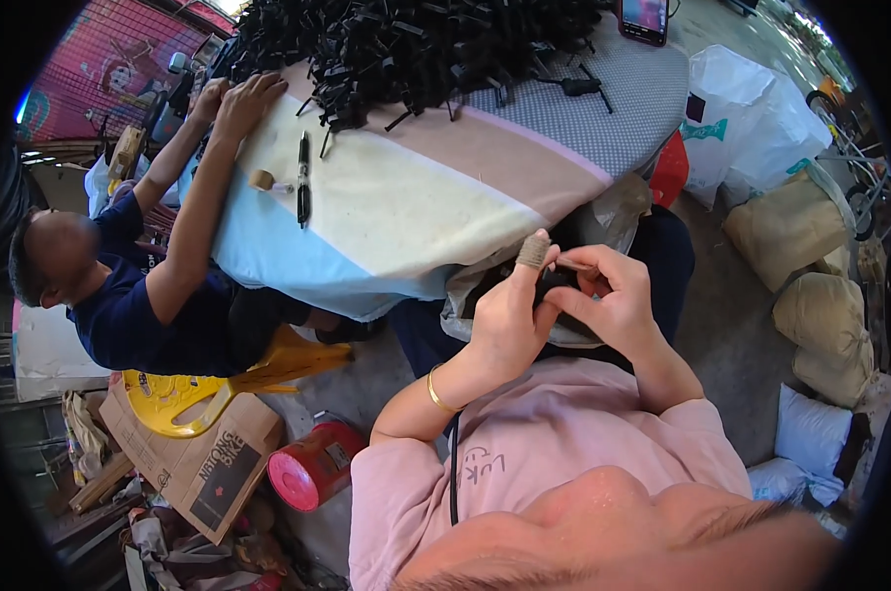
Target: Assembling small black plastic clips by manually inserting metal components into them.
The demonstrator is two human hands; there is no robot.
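My left hand [509, 320] and my right hand [611, 294] meet just beyond the table's near edge, above my lap. Both have their fingers closed around a small black part [554, 283], mostly hidden by the fingers. Brown tape [534, 251] wraps one finger of the left hand, and a gold bangle [439, 390] circles that wrist. On the table ahead lies a big heap of black plastic parts [396, 59] with thin arms. One similar part [575, 86] lies apart from it at the right.
A striped cloth [416, 212] covers the table, with a black pen [303, 182] and a small tan roll [260, 180] on it. A phone [644, 20] stands at the far right. At left another person [120, 276] reaches onto the table. A red bucket [312, 468] and sacks [795, 231] stand around.
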